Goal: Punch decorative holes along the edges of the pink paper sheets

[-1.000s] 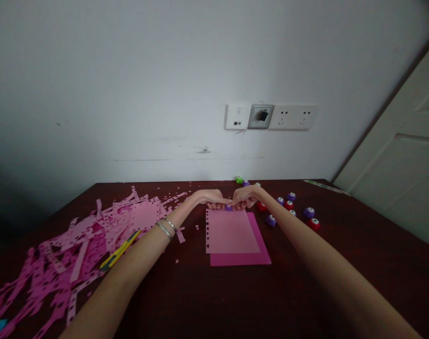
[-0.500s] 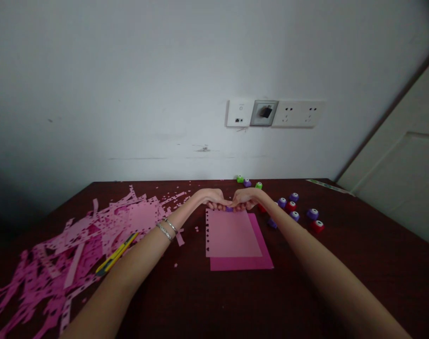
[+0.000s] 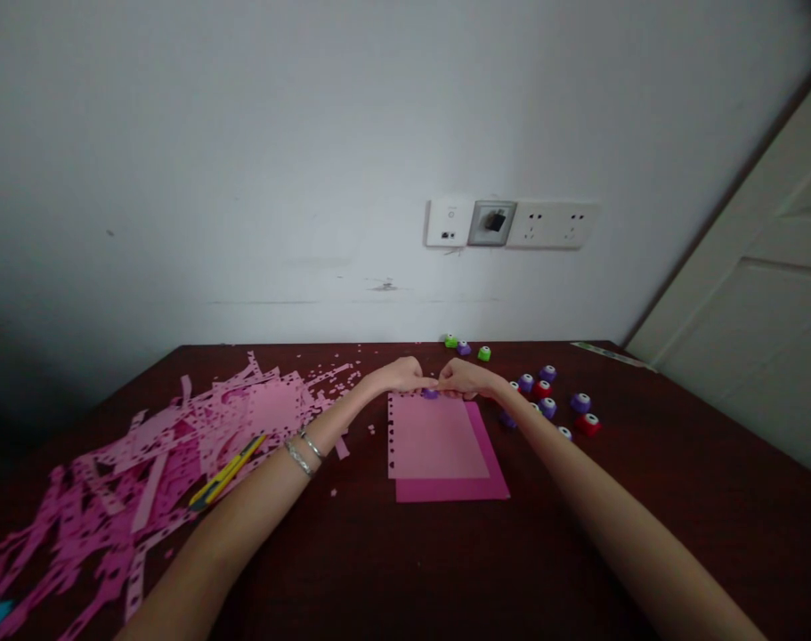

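Note:
A light pink sheet of paper (image 3: 437,441), with a row of punched holes down its left edge, lies over a darker magenta sheet (image 3: 451,490). At its far edge sits a small purple craft punch (image 3: 430,393), mostly hidden by my hands. My left hand (image 3: 405,376) is closed, its fingers curled and its thumb reaching onto the punch. From the other side my right hand (image 3: 462,378), also closed, meets it at the punch. Both hands touch the paper's far edge.
Pink paper strips and scraps (image 3: 151,454) pile up on the left, with a yellow utility knife (image 3: 228,472) on them. Several purple and red punches (image 3: 547,407) stand on the right; green ones (image 3: 484,353) stand near the wall. A ruler-like strip (image 3: 612,355) lies at the back right.
Both hands stay at the punch, with their fingers more tightly curled and the wrists less arched. The whole view has shifted slightly.

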Available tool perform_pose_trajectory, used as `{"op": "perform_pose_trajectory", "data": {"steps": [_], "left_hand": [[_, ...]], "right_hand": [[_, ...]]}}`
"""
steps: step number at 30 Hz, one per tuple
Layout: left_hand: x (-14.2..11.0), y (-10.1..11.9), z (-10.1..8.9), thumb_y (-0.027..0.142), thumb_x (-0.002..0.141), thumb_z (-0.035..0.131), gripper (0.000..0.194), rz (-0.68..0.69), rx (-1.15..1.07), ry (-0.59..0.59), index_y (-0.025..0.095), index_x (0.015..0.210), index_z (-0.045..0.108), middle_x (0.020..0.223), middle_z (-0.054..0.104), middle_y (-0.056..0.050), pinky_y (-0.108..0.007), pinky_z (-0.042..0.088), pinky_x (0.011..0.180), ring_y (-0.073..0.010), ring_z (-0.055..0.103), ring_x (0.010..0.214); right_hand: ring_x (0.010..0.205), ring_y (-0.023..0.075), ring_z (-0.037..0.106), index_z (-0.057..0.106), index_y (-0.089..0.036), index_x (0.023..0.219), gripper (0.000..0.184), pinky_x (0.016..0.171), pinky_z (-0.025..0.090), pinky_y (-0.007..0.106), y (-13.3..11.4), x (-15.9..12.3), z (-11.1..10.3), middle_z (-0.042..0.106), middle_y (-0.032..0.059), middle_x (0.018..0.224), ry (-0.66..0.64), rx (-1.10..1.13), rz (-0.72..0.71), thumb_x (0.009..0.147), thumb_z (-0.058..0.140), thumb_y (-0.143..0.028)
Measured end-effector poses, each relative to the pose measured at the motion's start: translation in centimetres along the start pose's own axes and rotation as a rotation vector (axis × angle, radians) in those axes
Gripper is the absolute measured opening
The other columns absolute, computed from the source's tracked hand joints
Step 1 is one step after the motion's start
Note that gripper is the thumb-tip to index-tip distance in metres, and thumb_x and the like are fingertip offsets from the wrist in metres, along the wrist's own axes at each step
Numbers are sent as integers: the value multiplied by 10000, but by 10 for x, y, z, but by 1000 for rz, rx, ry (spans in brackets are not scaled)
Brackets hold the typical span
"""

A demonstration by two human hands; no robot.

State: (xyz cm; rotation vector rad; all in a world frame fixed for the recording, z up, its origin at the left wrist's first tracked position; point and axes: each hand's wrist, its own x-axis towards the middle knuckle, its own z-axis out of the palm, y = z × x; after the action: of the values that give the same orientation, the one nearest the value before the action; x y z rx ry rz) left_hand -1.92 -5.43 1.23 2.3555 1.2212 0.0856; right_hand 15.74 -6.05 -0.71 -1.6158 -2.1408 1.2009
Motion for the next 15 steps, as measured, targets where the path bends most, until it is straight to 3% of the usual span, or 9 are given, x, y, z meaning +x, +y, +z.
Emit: {"op": "perform_pose_trajectory", "data": {"steps": [3, 4, 9, 15], "left_hand": [[-24, 23, 7, 417, 830, 468, 385, -42, 370, 270, 84, 772, 653, 681, 595, -105, -268, 407, 541, -176, 573, 618], [-33, 31, 12, 366, 850, 442, 350, -22, 463, 308, 87, 838, 653, 741, 607, -122, -287, 426, 568, -199, 592, 670], [-67, 50, 50, 92, 826, 382, 253, 194, 681, 252, 70, 926, 613, 902, 586, -156, -300, 465, 589, -209, 602, 761], [-67, 45, 76, -5, 778, 351, 327, 272, 730, 272, 26, 1045, 537, 930, 586, -168, -289, 461, 535, -211, 605, 737]], "right_hand": [[338, 45, 346, 534, -144, 568, 435, 340, 262, 194, 0, -5, -2, 462, -28, 446, 78, -56, -78, 763, 520, -531], [354, 54, 373, 558, -138, 608, 424, 355, 282, 197, 0, -7, -2, 484, -19, 465, 105, -76, -107, 780, 501, -522], [545, 105, 517, 641, -117, 878, 344, 473, 370, 208, 2, -16, -2, 621, 39, 683, 209, -199, -304, 748, 582, -430], [650, 137, 554, 655, -124, 933, 270, 590, 413, 238, 12, -6, 12, 640, 44, 760, 244, -316, -414, 700, 633, -259]]}}
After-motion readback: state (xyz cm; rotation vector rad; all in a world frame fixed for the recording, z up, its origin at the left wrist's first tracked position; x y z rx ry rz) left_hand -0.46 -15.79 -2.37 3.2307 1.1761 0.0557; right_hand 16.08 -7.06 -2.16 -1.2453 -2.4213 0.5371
